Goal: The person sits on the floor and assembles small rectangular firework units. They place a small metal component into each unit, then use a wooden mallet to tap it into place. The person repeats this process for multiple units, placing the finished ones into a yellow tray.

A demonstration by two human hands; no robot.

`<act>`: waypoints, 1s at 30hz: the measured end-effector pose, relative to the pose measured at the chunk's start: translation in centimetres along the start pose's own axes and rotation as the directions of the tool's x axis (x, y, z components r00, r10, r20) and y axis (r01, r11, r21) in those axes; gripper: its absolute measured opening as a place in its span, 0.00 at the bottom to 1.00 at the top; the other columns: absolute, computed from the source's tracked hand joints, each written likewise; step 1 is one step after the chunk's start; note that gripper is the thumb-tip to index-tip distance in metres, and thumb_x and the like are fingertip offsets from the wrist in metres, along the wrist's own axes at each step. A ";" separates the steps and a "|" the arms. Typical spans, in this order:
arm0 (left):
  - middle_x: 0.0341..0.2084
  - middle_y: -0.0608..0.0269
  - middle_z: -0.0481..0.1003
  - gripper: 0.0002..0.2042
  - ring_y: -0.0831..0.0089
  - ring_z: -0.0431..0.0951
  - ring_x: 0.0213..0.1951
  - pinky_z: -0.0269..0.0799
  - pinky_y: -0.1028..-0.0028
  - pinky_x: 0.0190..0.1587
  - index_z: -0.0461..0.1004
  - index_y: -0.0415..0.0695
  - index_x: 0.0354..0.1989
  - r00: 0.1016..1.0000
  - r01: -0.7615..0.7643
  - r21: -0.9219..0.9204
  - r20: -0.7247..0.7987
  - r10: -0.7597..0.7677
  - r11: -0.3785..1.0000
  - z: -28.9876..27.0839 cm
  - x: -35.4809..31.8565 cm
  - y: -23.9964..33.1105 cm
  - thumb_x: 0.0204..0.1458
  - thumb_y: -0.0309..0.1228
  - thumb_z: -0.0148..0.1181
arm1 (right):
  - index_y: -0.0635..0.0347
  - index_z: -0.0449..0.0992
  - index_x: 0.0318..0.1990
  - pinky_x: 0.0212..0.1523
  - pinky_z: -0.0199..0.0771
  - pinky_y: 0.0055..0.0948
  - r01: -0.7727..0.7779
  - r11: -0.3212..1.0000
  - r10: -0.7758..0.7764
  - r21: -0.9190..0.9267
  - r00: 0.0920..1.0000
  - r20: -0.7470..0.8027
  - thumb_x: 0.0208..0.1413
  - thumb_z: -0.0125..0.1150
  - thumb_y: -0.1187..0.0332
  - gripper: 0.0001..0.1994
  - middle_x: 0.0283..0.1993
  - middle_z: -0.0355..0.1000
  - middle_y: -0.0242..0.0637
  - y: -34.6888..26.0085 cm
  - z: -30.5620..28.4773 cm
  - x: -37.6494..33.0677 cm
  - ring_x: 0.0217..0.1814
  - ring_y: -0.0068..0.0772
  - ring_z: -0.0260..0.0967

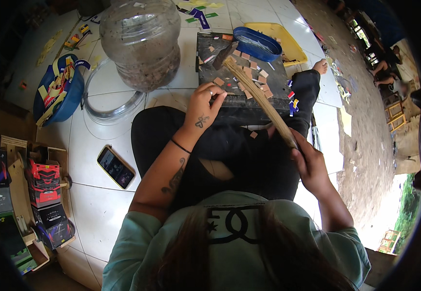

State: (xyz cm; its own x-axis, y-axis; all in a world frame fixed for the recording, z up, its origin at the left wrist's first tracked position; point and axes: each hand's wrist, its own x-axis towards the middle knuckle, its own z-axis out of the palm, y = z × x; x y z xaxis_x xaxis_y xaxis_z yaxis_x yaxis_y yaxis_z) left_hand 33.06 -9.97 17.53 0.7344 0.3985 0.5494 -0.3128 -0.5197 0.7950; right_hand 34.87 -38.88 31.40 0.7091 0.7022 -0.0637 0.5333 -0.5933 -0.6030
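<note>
Your right hand [309, 167] has a closed grip on the near end of the stick bundle [259, 97] slanting across the dark board [239, 104], where your left hand [203, 104] pinches a small piece, so a sideways sweep could scatter the loose squares [256, 72].

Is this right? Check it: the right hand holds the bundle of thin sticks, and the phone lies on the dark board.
Not quite. The head view shows the phone lying on the white tiled floor, not on the dark board. The right hand does hold the bundle of thin sticks.
</note>
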 end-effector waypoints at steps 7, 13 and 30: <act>0.24 0.61 0.74 0.04 0.74 0.73 0.25 0.64 0.77 0.26 0.76 0.36 0.28 0.999 -0.037 0.020 -0.037 0.038 0.999 0.2 0.0 0.0 0.52 0.22 0.63 | 0.53 0.61 0.66 0.40 0.76 0.44 0.076 0.963 -0.098 -0.260 0.992 -0.075 0.62 0.51 0.73 0.24 0.45 0.73 0.54 -1.1 -1.5 -3.0 0.41 0.57 0.75; 0.25 0.58 0.74 0.04 0.66 0.74 0.27 0.68 0.72 0.27 0.75 0.36 0.28 0.999 -0.035 0.023 -0.035 0.036 0.999 0.3 -0.2 -0.1 0.51 0.23 0.63 | 0.53 0.62 0.66 0.40 0.76 0.45 0.125 0.964 -0.150 -0.233 0.985 -0.091 0.61 0.51 0.74 0.24 0.46 0.73 0.54 -1.0 -1.4 -3.2 0.41 0.58 0.75; 0.25 0.59 0.75 0.05 0.65 0.74 0.29 0.70 0.70 0.31 0.79 0.38 0.31 0.997 0.035 0.073 -0.076 -0.029 0.997 -0.3 -0.2 1.2 0.53 0.27 0.62 | 0.57 0.60 0.66 0.46 0.72 0.44 0.135 0.966 -0.177 -0.221 0.967 -0.182 0.58 0.53 0.74 0.27 0.47 0.65 0.47 2.9 4.6 3.1 0.45 0.54 0.70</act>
State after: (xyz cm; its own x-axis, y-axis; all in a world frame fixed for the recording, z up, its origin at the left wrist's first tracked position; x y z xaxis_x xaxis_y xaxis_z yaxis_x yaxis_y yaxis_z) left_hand 32.40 -10.45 18.44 0.6953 0.4697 0.5440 -0.2425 -0.5591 0.7928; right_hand 36.53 -36.64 25.78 0.6758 0.7123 0.1895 0.7125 -0.5655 -0.4153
